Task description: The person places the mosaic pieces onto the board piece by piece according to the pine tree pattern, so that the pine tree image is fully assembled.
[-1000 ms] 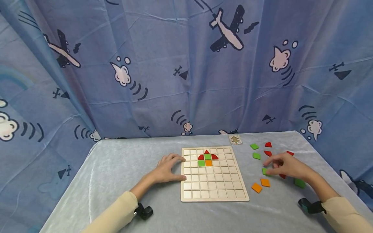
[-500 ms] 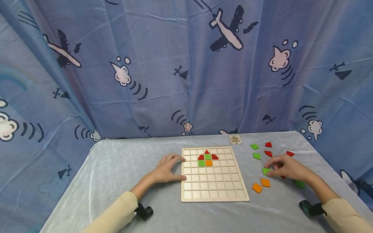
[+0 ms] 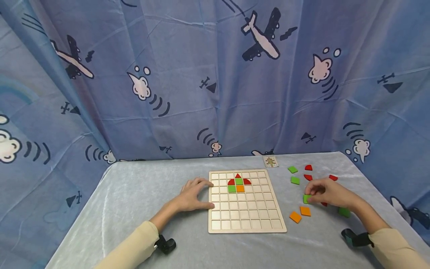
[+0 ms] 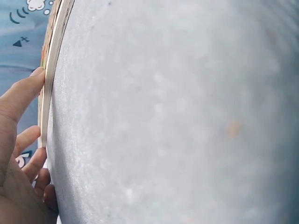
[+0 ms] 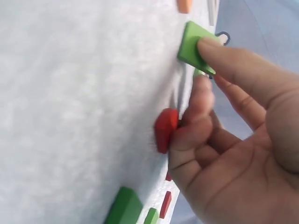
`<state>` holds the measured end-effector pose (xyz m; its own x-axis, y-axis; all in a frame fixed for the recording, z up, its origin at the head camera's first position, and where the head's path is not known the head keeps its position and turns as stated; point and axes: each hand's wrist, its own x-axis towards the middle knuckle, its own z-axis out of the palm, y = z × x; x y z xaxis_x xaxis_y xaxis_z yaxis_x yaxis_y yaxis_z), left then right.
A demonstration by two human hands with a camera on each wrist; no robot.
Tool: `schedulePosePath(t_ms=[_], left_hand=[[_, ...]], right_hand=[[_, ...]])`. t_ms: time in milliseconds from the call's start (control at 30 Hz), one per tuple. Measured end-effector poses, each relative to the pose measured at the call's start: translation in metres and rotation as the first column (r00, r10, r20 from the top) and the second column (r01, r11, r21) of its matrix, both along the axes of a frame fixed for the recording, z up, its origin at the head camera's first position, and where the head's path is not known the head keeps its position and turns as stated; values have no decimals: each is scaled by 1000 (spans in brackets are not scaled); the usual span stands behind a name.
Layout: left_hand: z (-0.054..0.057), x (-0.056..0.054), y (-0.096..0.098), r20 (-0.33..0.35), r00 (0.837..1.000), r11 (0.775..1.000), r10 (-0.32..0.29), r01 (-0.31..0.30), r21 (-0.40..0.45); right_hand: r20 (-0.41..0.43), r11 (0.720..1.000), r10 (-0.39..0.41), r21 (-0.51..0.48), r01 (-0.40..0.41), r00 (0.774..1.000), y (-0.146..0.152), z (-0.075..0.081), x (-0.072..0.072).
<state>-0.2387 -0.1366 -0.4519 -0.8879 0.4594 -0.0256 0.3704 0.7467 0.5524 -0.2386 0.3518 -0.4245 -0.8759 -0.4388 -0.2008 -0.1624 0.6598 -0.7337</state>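
A light wooden grid board (image 3: pixel 248 215) lies on the table. My left hand (image 3: pixel 191 196) rests at its left side, thumb and fingertips spread against the edge, which the left wrist view also shows. Several coloured pieces sit in the upper cells: a red triangle (image 3: pixel 237 175), red quarter-rounds (image 3: pixel 247 181), green squares (image 3: pixel 232 189) and an orange square (image 3: pixel 240 188). Right of the board, my right hand (image 3: pixel 330 194) pinches a light green square tile (image 5: pixel 191 44) between thumb and fingers. In the right wrist view that tile is tilted, and a red piece (image 5: pixel 166 129) is beside the curled fingers.
Orange squares (image 3: pixel 305 211) lie in front of the right hand. Behind it are green squares (image 3: pixel 293 169) and red pieces (image 3: pixel 308 167). A darker green piece (image 3: pixel 344 212) is under the right wrist. A small pattern card (image 3: pixel 270 161) lies near the back edge, before a blue curtain (image 3: pixel 188 93).
The right hand has closed its thumb and fingers on the light green tile, which has turned slightly. The left hand and the board stay where they were.
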Motion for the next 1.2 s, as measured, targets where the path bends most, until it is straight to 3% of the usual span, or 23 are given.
schedulePosePath(t_ms=[233,433,900,1200], left_hand=[[2,-1,0,-1,1000,1000,-6,6,-4],[4,0,1,-1,1000,1000,-12,12,-2],[2,-1,1,-8,1000,1000,-17,17,1],[0,0,0,-9,1000,1000,-16,16,8]], right_hand=[[61,995,76,-66,-72,995,0,3,-3],[22,992,97,-83,-95,995,-2,5,-6],[-28,994,-77,-76,75,997,-23,9,-8],[-20,986,-62,-159,58,998,-43,8,-15]])
